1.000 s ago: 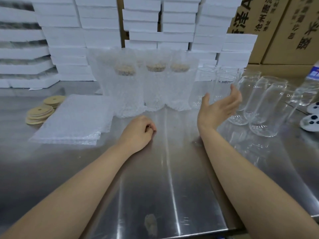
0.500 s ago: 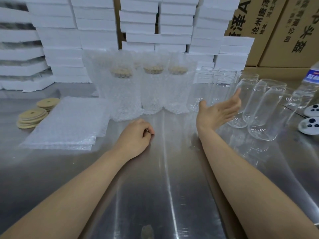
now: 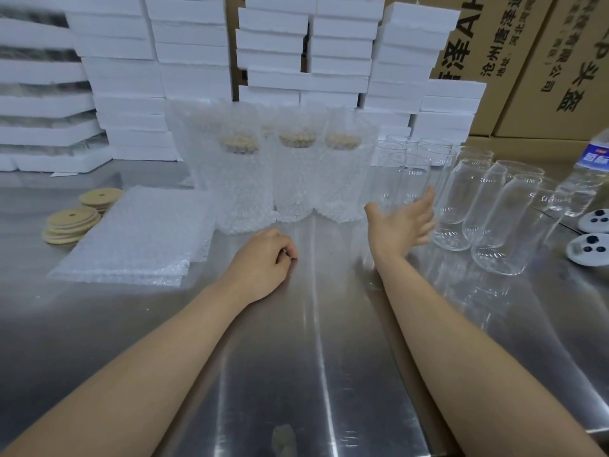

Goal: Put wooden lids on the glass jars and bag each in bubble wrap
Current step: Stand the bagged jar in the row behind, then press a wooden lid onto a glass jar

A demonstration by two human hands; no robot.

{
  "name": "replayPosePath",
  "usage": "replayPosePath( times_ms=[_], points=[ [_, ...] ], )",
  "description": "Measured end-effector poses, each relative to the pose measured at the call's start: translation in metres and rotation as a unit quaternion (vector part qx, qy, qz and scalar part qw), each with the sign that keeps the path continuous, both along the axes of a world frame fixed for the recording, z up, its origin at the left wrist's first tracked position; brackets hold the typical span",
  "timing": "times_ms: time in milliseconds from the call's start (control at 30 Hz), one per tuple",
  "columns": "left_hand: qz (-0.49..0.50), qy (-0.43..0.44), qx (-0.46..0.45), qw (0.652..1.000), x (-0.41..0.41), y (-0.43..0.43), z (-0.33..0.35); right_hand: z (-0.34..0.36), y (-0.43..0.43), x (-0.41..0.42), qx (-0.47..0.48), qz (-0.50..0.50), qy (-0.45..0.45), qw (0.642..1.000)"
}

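Holds right hand [image 3: 400, 225] open above the steel table [image 3: 313, 357], fingers straight, palm turned left, fingertips at the nearest of the unlidded glass jars [image 3: 494, 225]; contact not discernible. Rests left hand [image 3: 263, 262] on the table as a curled fist, gripping nothing visible, just in front of the bubble-wrapped jars [image 3: 296, 179]. Open steel between the forearms down to the near edge. Stacked at left: bubble-wrap bags [image 3: 138, 235], then wooden lids [image 3: 71, 219]. Bounded at the far edge by foam boxes [image 3: 276, 44].
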State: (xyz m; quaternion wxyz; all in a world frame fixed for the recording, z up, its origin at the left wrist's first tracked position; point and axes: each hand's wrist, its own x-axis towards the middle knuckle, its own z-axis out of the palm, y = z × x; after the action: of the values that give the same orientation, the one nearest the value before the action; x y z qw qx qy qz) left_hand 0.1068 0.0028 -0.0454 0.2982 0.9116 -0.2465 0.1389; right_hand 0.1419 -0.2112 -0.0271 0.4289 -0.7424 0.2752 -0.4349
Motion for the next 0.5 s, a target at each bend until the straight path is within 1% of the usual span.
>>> replayPosePath(
  times_ms=[67,167,233,300,367,433,500],
  points=[
    [-0.005,0.000,0.008,1.000,0.001,0.001,0.000,0.000,0.006,-0.006,0.001,0.031,-0.003,1.000],
    [-0.008,-0.006,0.004,1.000,0.001,0.002,-0.001,-0.004,0.018,-0.013,-0.024,0.112,-0.020,0.993],
    [-0.007,-0.003,-0.024,1.000,-0.002,0.002,-0.002,-0.004,0.027,-0.015,-0.036,0.163,-0.015,0.986],
    [-0.014,0.020,-0.065,0.998,-0.007,0.003,-0.001,-0.003,0.034,-0.016,-0.043,0.218,-0.008,0.975],
    [-0.024,0.052,-0.098,0.994,-0.012,0.004,0.002,-0.003,0.038,-0.019,-0.035,0.299,-0.012,0.954],
    [-0.040,0.081,-0.141,0.986,-0.016,0.003,0.005,-0.004,0.042,-0.023,-0.035,0.388,-0.018,0.921],
    [-0.062,0.110,-0.184,0.975,-0.018,0.002,0.007,-0.002,0.051,-0.029,-0.047,0.449,-0.017,0.892]
  ],
)
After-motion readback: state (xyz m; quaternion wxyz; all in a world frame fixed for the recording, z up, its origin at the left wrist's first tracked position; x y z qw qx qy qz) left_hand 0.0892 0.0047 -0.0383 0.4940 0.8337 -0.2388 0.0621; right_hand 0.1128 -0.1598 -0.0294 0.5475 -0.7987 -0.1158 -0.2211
